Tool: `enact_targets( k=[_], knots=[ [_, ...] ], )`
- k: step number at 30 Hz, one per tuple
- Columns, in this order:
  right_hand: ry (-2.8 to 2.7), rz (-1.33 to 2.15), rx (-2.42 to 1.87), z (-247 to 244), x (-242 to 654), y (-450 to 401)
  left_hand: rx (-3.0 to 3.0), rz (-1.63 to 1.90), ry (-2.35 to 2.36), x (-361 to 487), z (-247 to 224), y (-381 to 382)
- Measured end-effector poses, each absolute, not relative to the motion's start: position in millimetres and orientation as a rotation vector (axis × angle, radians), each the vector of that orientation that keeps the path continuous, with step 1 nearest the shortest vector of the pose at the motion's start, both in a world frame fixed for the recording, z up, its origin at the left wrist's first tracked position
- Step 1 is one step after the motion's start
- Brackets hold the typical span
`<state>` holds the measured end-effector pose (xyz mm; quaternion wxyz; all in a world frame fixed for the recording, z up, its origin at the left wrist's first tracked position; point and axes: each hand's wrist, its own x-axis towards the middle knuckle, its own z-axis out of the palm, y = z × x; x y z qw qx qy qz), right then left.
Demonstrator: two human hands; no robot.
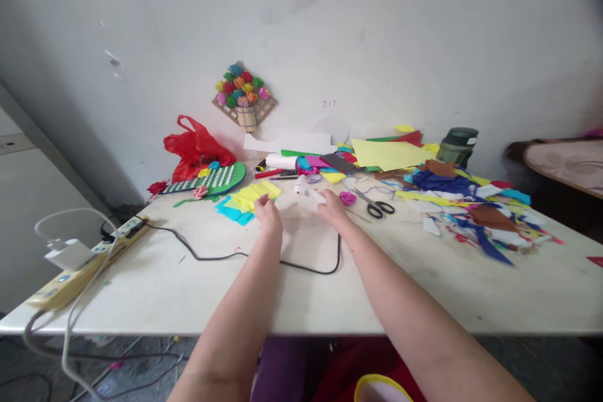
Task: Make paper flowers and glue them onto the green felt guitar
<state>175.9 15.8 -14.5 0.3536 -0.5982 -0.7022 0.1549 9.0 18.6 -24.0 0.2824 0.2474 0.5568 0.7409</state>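
My left hand (269,212) is closed, with fingers curled together at the edge of the yellow paper pieces (257,195). Whether it grips a sheet or something small, I cannot make out. Blue paper pieces (235,213) lie partly under the yellow ones. My right hand (332,208) is wrapped round a white glue gun (311,195), which points left and is partly hidden by the fingers. From it a black cord (311,271) loops back to the left. Just right of this hand are a pink paper flower (347,198) and black-handled scissors (377,208).
A yellowish power strip (89,270) with a white charger (70,255) lies at the left edge. A green decorated board (226,179) and red plastic bag (195,144) sit behind it. Paper scraps (490,217) and a dark green bottle (456,147) are at right.
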Motion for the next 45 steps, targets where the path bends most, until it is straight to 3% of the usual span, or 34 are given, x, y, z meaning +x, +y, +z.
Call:
enact_targets(
  k=[7,16,20,30,38,45],
  knots=[
    [-1.209,1.137,-0.984,-11,166,15,1.021,1.331,0.898,48,-14,1],
    [-1.119,1.359,-0.802,-14,147,11,1.151,1.439,0.944,61,-13,0],
    [-1.33,1.214,-0.948,-13,153,14,1.173,1.453,1.097,57,-12,10],
    [-1.645,0.438,-1.487,2,183,40,1.187,1.36,1.192,67,0,19],
    [-1.702,0.112,-1.86,4,224,71,1.237,1.369,1.297,77,-10,44],
    [-1.734,0.13,-2.091,3,253,105,1.227,1.393,1.287,85,-27,61]
  ],
)
